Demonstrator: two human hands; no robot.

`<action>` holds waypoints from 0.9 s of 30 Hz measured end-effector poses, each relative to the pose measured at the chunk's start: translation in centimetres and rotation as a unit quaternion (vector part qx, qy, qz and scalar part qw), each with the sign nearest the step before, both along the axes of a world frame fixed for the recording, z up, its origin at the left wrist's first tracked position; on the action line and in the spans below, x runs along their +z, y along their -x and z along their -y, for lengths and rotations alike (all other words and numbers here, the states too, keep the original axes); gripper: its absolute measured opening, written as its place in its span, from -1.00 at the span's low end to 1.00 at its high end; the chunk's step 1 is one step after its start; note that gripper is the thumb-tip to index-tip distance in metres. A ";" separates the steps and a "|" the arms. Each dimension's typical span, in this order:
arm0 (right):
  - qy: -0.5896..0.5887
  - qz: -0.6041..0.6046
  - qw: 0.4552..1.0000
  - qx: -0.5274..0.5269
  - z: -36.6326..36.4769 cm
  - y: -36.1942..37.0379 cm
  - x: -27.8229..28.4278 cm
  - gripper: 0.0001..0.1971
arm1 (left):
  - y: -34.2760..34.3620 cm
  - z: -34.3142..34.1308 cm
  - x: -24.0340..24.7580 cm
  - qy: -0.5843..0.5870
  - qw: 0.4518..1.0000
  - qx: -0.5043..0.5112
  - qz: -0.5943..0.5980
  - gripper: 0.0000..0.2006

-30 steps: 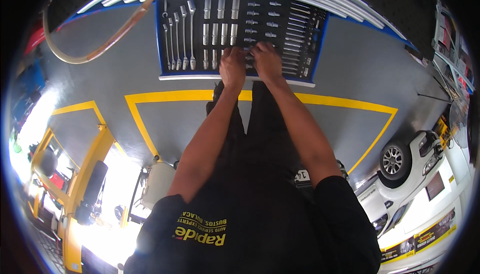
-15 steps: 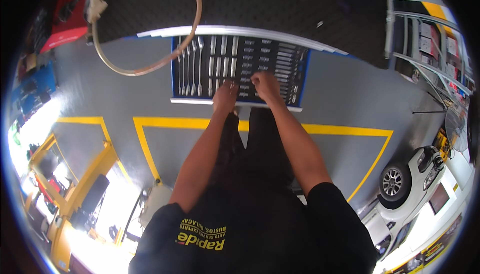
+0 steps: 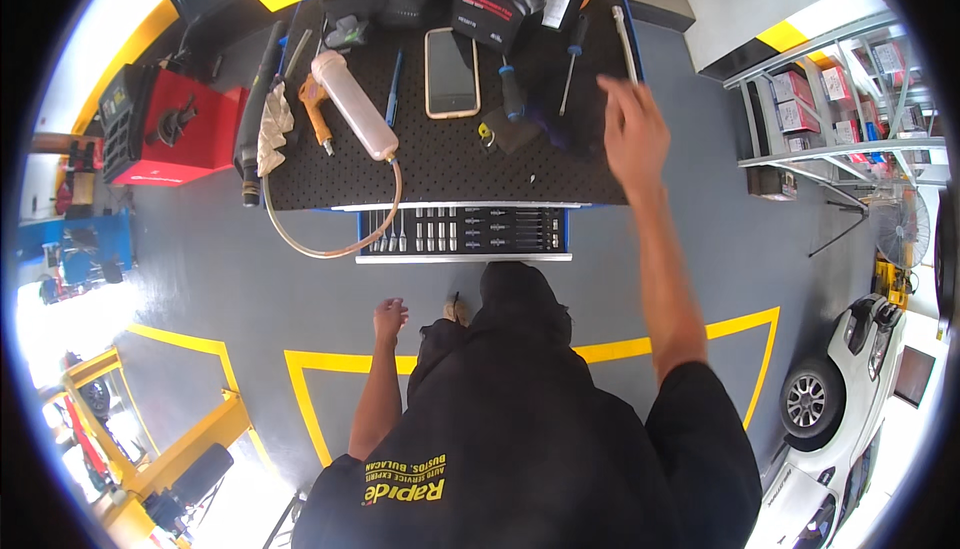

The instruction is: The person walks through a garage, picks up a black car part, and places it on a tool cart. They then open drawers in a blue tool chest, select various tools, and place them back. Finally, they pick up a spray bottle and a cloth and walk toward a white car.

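Observation:
My right hand (image 3: 638, 139) reaches over the right side of a tool cart's black perforated top (image 3: 330, 174). Its fingers are extended and I see nothing in them. Just beyond the fingertips lies a long steel bar-shaped tool (image 3: 626, 44). To their left is a screwdriver (image 3: 572, 74) with a dark handle. Low at my left side, my left hand (image 3: 390, 319) hangs off the cart, fingers loosely bent and apart, seemingly holding nothing. Below the top, a drawer (image 3: 465, 259) stands partly pulled out, showing sockets (image 3: 436, 231) and the ends of wrenches (image 3: 393, 242).
On the cart lie a phone (image 3: 452, 74), a blue-handled screwdriver (image 3: 512, 94), a blue pen-like tool (image 3: 394, 89), an orange air gun (image 3: 316, 114) and a clear cylinder (image 3: 355, 104) with a hose hanging over the front edge. A red machine (image 3: 180, 134) stands left, shelving (image 3: 830, 149) right.
Both hands have left the drawer: the right went up over the cart top, the left dropped to my side. Less of the drawer shows, and the view has shifted to take in the cart top.

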State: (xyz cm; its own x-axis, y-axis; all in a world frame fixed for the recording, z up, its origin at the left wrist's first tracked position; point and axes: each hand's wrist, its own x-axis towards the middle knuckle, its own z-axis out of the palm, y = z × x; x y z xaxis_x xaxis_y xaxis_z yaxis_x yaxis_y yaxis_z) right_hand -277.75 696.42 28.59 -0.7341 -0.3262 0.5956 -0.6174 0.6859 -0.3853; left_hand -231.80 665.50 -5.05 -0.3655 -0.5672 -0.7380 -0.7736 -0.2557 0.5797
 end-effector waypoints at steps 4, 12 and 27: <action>-0.216 -0.036 0.973 0.077 2.4 11.4 0.4 -0.57 | 10.5 -2.3 5.5 0.159 0.947 -0.223 -0.165 -0.71; -0.324 -0.055 0.928 0.176 -0.8 13.3 2.3 -0.68 | 36.2 -10.4 35.5 0.272 0.840 -0.388 -0.262 -0.70; 0.655 0.444 0.562 -0.240 -10.8 -20.8 -17.9 -0.62 | 31.4 -10.2 40.0 0.332 0.844 -0.414 -0.075 -0.62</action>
State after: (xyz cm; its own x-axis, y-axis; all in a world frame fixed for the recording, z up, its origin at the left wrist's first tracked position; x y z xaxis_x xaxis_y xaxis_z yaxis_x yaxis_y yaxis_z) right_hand -256.92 707.25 10.73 -0.7477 0.3283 -0.5772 0.3527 -0.5401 -0.7641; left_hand -263.20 675.74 34.94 -0.9010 -0.3415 -0.2675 -0.4324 0.7573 0.4894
